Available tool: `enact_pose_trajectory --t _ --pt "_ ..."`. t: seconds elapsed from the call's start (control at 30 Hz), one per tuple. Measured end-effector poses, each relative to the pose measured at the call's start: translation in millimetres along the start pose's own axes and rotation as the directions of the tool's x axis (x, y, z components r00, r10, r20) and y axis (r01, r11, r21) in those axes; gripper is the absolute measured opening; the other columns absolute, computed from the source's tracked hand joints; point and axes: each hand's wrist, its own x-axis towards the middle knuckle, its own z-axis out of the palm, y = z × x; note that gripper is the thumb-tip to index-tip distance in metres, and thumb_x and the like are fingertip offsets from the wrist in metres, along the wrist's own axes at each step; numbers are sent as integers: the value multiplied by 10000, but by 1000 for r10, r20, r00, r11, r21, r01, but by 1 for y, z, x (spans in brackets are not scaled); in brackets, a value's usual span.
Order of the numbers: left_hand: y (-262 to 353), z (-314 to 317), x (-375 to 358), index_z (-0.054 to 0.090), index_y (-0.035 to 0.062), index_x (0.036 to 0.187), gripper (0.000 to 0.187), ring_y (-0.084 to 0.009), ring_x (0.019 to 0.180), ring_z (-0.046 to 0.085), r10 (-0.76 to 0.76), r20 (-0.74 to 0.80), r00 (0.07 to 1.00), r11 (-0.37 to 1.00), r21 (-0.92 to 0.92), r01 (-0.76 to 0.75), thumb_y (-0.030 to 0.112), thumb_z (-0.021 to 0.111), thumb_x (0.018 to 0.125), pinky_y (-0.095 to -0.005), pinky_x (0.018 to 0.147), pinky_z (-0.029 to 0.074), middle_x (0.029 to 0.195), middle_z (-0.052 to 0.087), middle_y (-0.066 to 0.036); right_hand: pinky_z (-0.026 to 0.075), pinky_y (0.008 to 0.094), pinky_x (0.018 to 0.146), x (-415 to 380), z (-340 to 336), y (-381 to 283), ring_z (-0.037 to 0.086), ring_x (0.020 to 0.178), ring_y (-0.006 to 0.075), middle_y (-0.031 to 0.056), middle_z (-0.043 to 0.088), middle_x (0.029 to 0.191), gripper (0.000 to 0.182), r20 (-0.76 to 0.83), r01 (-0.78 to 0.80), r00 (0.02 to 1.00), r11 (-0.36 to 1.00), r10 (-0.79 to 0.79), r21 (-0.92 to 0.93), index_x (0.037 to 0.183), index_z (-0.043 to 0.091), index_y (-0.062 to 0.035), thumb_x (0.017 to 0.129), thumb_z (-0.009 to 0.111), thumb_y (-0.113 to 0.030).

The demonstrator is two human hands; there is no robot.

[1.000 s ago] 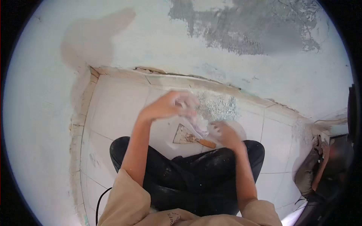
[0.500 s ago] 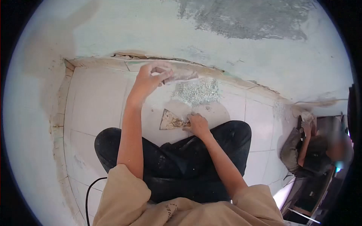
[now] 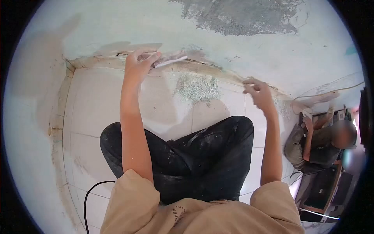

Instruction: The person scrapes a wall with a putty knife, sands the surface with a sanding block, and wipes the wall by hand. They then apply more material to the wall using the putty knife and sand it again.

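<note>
My left hand (image 3: 141, 61) is up against the foot of the wall, with fingers and thumb closed on a flat greyish-brown piece with a white edge (image 3: 171, 59). What it is made of I cannot make out. This piece is held close to the wall, just above the cracked joint along the floor. Off to the right, my right hand (image 3: 258, 93) hovers near the wall's base, fingers loosely bent and apart, with nothing visible in it. Between the hands, a patch of pale crumbs (image 3: 196, 87) lies on the floor tiles (image 3: 99, 101).
A rough grey patch (image 3: 241, 17) marks the wall above. My crossed legs (image 3: 187, 156) rest on the tiles. A black cable (image 3: 86, 202) curves at the lower left. On the right another person (image 3: 311, 144) sits near dark furniture (image 3: 321, 187).
My right hand has left the triangular scraper, no longer visible, and moved right toward the wall. My left hand has moved up and left with the flat piece, now nearer the wall.
</note>
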Motion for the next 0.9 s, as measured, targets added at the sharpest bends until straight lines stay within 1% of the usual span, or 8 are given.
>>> enact_pose_trajectory --t 0.17,0.27,0.37,0.5,0.57,0.67,0.83,0.9 --pt "-6 -1 5 629 21 921 261 -116 679 561 4 87 996 1000 10 -4 192 683 732 -249 539 428 725 599 -60 301 206 367 12 -4 7 375 399 53 63 614 631 262 -85 -113 991 991 106 -75 968 628 -47 774 562 -210" --pt "-9 -5 10 630 22 912 251 -112 651 552 51 53 997 995 88 -56 182 683 726 -240 550 417 687 591 -54 453 265 625 44 14 21 615 628 171 103 635 648 257 -272 -140 957 983 103 -117 896 658 -35 747 556 -218" --pt "-9 -2 7 631 27 899 242 -109 621 537 125 85 989 975 172 -138 171 686 713 -241 555 404 668 584 -53 460 279 639 52 0 5 613 625 175 106 636 646 264 -238 -235 952 958 193 -162 915 661 -53 757 552 -234" --pt "-13 1 9 632 32 890 229 -109 601 524 139 98 985 981 125 -151 159 682 705 -247 555 398 657 573 -46 465 279 644 28 -5 -3 607 625 160 119 631 650 243 -238 -131 965 989 111 -67 870 675 -56 760 551 -233" --pt "-9 -1 7 631 33 884 218 -107 604 521 106 130 986 987 105 -120 157 676 711 -247 557 396 653 570 -41 475 307 669 46 6 17 625 679 240 153 642 730 214 -219 -122 970 989 102 -84 845 684 -73 746 549 -207" --pt "-17 2 10 630 32 879 212 -107 599 519 165 110 980 978 112 -177 155 673 711 -246 557 397 653 570 -40 477 363 718 68 40 25 590 818 368 189 624 853 198 -237 -77 971 880 -41 -469 838 684 -109 722 535 -169" --pt "-6 3 4 628 34 886 221 -106 625 522 111 123 986 986 112 -124 180 672 726 -241 590 397 663 571 -35 474 356 700 37 21 -5 611 743 324 170 631 777 207 -236 -143 968 962 87 -231 858 677 -107 723 546 -194" --pt "-6 3 5 628 29 865 206 -106 592 513 104 94 990 989 97 -113 155 674 709 -242 552 388 655 571 -43 475 326 619 49 33 12 622 626 265 155 623 651 217 -381 14 904 907 -191 -421 870 676 -90 725 551 -193"
